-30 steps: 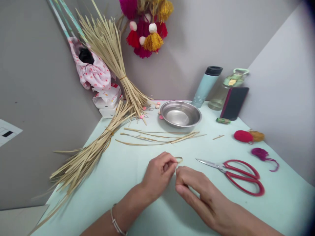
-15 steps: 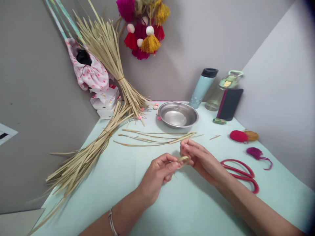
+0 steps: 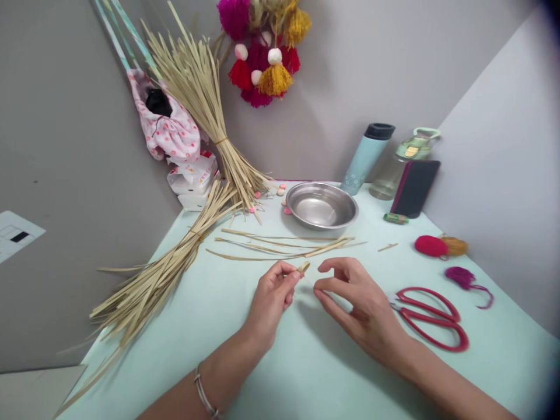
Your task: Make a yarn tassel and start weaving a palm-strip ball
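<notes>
My left hand (image 3: pixel 273 300) pinches a small curled loop of straw strip (image 3: pixel 303 266) between thumb and forefinger, above the table. To its right, my right hand (image 3: pixel 352 297) is closed at the tips of thumb and index finger, its other fingers partly raised. A faint, thin strand (image 3: pixel 308 282) runs from the straw loop toward these right fingertips; its material is too fine to tell. Several loose straw strips (image 3: pixel 271 248) lie on the table just beyond both hands. Red-handled scissors (image 3: pixel 431 315) lie beside my right wrist, their blades mostly hidden behind the hand.
A metal bowl (image 3: pixel 321 205) stands at the back. Bundled straw (image 3: pixel 161 268) lies at left, with another bundle (image 3: pixel 210 111) leaning on the wall. At right are a blue tumbler (image 3: pixel 367 157), a green bottle (image 3: pixel 402 163), a phone (image 3: pixel 415 188), red yarn (image 3: pixel 431 245) and purple yarn (image 3: pixel 459 276).
My right hand has drawn away from the straw loop, now pinching to its right with a gap between the hands. My left hand has shifted slightly left and up with the loop.
</notes>
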A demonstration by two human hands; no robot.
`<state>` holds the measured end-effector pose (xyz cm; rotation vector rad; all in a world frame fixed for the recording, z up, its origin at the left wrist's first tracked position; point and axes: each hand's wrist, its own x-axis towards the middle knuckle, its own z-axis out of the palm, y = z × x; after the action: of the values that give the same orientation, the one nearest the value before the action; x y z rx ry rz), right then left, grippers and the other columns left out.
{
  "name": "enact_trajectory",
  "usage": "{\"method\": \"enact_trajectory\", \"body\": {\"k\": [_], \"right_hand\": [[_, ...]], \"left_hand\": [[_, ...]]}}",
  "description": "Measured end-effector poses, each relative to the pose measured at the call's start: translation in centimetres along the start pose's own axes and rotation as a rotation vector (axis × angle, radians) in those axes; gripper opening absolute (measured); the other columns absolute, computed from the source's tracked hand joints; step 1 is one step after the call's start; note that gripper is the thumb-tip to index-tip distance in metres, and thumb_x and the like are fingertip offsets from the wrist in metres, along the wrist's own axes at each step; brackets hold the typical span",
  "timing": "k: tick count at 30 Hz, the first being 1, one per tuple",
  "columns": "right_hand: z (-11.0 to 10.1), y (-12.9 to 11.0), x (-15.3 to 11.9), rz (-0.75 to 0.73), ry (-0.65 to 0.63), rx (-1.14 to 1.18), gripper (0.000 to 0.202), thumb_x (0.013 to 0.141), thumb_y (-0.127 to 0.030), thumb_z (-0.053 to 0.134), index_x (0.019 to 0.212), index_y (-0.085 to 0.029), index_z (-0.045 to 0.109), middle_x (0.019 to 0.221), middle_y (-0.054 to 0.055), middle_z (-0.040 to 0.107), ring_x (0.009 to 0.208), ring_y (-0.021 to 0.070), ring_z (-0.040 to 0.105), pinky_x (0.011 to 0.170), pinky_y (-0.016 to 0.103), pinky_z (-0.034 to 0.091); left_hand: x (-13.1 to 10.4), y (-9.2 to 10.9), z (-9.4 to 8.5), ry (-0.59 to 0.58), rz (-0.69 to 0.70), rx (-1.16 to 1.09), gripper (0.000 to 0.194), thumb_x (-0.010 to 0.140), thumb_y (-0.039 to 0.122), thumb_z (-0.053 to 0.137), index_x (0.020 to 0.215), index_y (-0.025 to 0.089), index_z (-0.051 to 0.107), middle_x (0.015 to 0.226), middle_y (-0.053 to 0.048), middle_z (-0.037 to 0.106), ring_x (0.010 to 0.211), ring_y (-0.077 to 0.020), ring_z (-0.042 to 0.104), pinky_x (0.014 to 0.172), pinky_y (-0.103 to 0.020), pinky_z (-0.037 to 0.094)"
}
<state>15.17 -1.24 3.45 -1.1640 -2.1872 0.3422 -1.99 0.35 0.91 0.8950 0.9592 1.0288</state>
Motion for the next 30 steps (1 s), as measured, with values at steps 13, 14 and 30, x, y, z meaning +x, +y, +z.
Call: {"method": "enact_trajectory", "body": {"k": [13, 14, 30], "right_hand": [[-2.6, 0.3, 0.6, 0.632, -0.221, 0.923, 0.034, 0.094, -0.039, 0.050, 0.067, -0.019, 0.042, 0.062, -0.005, 0.034, 0.054, 0.0095, 0.025, 0.049, 0.023, 0.022], [-2.3, 1.3, 0.8, 0.716, -0.261, 1.061, 0.033, 0.092, -0.039, 0.052, 0.068, -0.019, 0.043, 0.062, -0.006, 0.035, 0.052, 0.0088, 0.021, 0.047, 0.023, 0.018], [-3.2, 5.6, 1.1, 0.687, 0.235, 0.463, 0.017, 0.084, -0.036, 0.060, 0.089, -0.021, 0.064, 0.087, 0.003, 0.057, 0.064, 0.0147, 0.044, 0.056, 0.027, 0.037]], "left_hand": [[-2.2, -1.4, 1.3, -0.469, 0.398, 0.633, 0.016, 0.089, 0.021, 0.053, 0.089, 0.020, 0.069, 0.080, -0.001, 0.059, 0.071, -0.0128, 0.052, 0.070, -0.025, 0.040], [-2.3, -1.3, 1.4, -0.464, 0.386, 0.574, 0.014, 0.089, 0.022, 0.056, 0.089, 0.020, 0.070, 0.084, -0.002, 0.059, 0.072, -0.0126, 0.052, 0.070, -0.025, 0.041], [0.2, 0.1, -0.2, -0.131, -0.123, -0.460, 0.008, 0.080, 0.019, 0.069, 0.081, 0.014, 0.063, 0.094, -0.002, 0.062, 0.047, 0.0015, 0.028, 0.044, -0.016, 0.017]]}}
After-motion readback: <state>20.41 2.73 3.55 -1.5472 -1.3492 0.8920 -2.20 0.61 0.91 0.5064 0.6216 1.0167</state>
